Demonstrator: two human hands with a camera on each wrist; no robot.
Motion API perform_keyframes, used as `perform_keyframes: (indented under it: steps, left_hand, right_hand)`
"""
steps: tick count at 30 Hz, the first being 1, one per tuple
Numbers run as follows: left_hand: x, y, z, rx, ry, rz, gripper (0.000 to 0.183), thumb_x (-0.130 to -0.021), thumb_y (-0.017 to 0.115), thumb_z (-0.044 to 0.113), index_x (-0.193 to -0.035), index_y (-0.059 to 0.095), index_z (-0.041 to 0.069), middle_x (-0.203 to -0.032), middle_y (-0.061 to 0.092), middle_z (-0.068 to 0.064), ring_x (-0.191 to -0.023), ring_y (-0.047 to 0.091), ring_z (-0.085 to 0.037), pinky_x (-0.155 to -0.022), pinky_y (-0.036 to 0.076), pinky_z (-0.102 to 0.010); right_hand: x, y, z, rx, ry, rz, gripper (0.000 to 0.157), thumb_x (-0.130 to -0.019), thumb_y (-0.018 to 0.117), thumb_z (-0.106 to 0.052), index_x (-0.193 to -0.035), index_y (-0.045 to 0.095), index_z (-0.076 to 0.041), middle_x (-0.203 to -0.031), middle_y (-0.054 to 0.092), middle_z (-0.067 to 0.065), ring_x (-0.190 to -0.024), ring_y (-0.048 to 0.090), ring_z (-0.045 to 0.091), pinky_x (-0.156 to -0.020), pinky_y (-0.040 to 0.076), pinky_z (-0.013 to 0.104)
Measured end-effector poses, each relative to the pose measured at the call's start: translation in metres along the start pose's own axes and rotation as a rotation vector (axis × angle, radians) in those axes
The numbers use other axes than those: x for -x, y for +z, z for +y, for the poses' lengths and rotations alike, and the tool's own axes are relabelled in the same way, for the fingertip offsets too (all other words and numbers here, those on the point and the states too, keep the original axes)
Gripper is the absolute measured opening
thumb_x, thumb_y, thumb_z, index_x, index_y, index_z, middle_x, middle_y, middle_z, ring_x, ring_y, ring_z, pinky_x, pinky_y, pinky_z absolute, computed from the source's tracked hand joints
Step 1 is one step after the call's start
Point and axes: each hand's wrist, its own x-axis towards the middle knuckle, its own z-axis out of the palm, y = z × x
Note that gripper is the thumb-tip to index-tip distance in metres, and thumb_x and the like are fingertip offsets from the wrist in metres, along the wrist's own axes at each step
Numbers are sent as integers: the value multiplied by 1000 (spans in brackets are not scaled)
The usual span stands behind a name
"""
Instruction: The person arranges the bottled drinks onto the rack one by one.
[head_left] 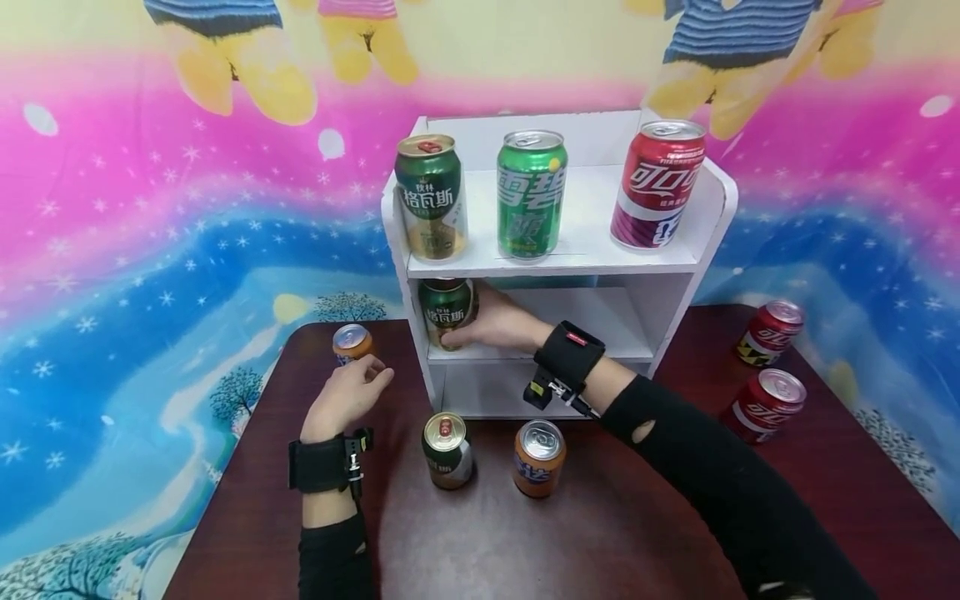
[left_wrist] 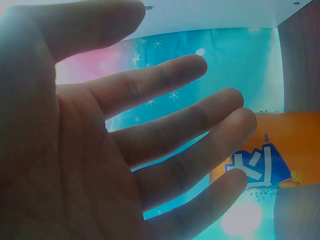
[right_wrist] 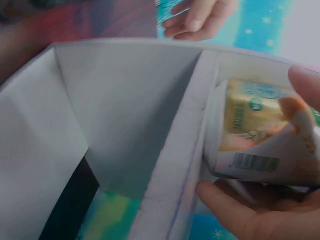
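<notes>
My right hand (head_left: 504, 321) grips a dark green and gold drink can (head_left: 444, 312) at the left end of the white shelf's (head_left: 555, 267) middle level. The right wrist view has thumb and fingers on either side of this can (right_wrist: 255, 130), whose base lies close to the shelf board. Left of the shelf, my left hand (head_left: 347, 400) hovers over the table with nothing in its grasp. Its fingers appear spread and loosely straight in the left wrist view. Just beyond it stands an orange can (head_left: 350, 337), partly hidden by the hand.
On the top level stand another green-gold can (head_left: 431, 204), a bright green can (head_left: 531, 200) and a red can (head_left: 660, 187). A green-gold can (head_left: 447, 454) and an orange can (head_left: 538, 462) stand before the shelf. Two red cans (head_left: 765, 404) are at the table's right.
</notes>
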Motion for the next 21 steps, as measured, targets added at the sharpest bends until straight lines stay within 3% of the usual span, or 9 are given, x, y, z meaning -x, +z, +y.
perform_keyframes:
  steps: [5, 8, 16, 21]
  left_hand:
    - [-3, 1, -2, -5, 0, -9, 39, -99, 47, 33, -120, 57, 2, -114, 60, -16, -101, 57, -31, -82, 45, -48]
    - [-3, 3, -3, -8, -2, -11, 39, -99, 48, 33, -120, 57, 2, -113, 60, -16, -100, 57, -31, -82, 45, -48]
    - [-5, 6, 0, -21, 23, -7, 36, -99, 48, 32, -115, 59, 2, -104, 63, -12, -92, 59, -27, -78, 47, -46]
    - [-7, 9, 4, -30, 53, -2, 32, -99, 49, 29, -111, 61, 2, -101, 63, -12, -88, 60, -25, -77, 47, -45]
  right_hand:
    - [24, -19, 4, 144, 47, 1, 64, -84, 72, -31, -136, 44, -7, -130, 52, 10, -118, 50, 22, -98, 39, 36]
    - [45, -33, 8, 230, 45, 7, 53, -88, 67, -31, -130, 52, -4, -128, 55, 12, -119, 50, 25, -98, 39, 39]
    - [93, -58, 25, 369, -67, -59, 41, -90, 66, -26, -121, 59, 0, -117, 62, 12, -103, 60, 24, -86, 49, 41]
    - [117, -64, 37, 371, -112, -73, 33, -90, 66, -23, -117, 62, -3, -110, 65, 6, -97, 62, 19, -84, 50, 40]
